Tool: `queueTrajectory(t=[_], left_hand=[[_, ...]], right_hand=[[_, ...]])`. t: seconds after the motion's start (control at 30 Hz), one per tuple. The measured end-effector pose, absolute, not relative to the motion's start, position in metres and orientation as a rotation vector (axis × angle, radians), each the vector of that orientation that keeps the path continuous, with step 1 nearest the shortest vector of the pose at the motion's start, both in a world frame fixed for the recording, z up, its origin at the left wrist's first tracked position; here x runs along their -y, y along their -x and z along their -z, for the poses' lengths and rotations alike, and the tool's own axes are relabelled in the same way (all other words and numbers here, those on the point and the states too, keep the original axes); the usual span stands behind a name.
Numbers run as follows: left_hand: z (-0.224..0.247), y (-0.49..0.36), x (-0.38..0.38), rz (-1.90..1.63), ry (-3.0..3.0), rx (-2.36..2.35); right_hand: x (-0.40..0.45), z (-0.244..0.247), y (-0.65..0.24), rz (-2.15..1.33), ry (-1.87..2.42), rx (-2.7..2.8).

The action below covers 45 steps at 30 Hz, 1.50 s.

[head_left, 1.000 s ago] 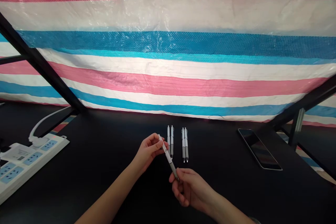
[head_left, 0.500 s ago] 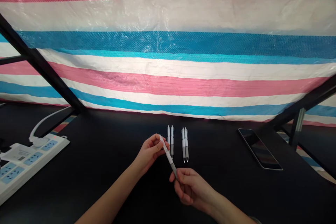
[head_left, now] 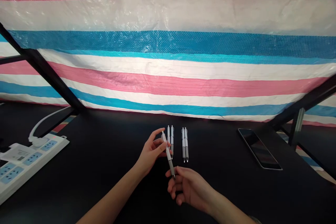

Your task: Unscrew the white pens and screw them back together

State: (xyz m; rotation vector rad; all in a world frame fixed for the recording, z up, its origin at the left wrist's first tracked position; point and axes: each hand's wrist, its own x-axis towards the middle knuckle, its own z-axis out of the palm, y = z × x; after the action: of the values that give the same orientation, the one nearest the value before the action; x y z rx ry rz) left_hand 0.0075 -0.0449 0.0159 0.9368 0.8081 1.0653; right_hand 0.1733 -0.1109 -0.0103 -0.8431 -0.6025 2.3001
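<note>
My left hand (head_left: pixel 153 149) holds a white retractable pen with a grey grip (head_left: pixel 168 152) by its upper barrel. My right hand (head_left: pixel 188 186) pinches the pen's lower grip near the tip, between thumb and forefinger. The pen stands tilted between my hands, above the black tabletop (head_left: pixel 78 154). Just beyond my left fingers lie two pairs of matching pens, one pair (head_left: pixel 170 140) partly hidden behind those fingers and the other pair (head_left: pixel 184 144) fully visible. Both pairs point towards me.
A white power strip with blue sockets (head_left: pixel 31 161) and a plugged-in white cable sits at the left table edge. A dark smartphone (head_left: pixel 259 148) lies at the right. A striped tarpaulin (head_left: pixel 168 17) and black diagonal beams (head_left: pixel 44 70) stand behind the table.
The held pen has turned more upright, its tip swinging left. My right hand has shifted left with it, and my left fingers have spread a little along the barrel.
</note>
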Motion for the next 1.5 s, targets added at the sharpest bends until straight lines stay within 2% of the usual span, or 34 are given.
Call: queueTrajectory(t=[1.27,1.5], left_hand=[[-0.009,-0.003,0.041,-1.058,-0.978,-0.914],[-0.008,0.000,0.030,-1.164,-1.015,-1.059]], right_hand=[[0.113,0.008,-0.172,-2.304,0.802,0.588],[0.113,0.004,-0.171,-2.330,0.823,0.713]])
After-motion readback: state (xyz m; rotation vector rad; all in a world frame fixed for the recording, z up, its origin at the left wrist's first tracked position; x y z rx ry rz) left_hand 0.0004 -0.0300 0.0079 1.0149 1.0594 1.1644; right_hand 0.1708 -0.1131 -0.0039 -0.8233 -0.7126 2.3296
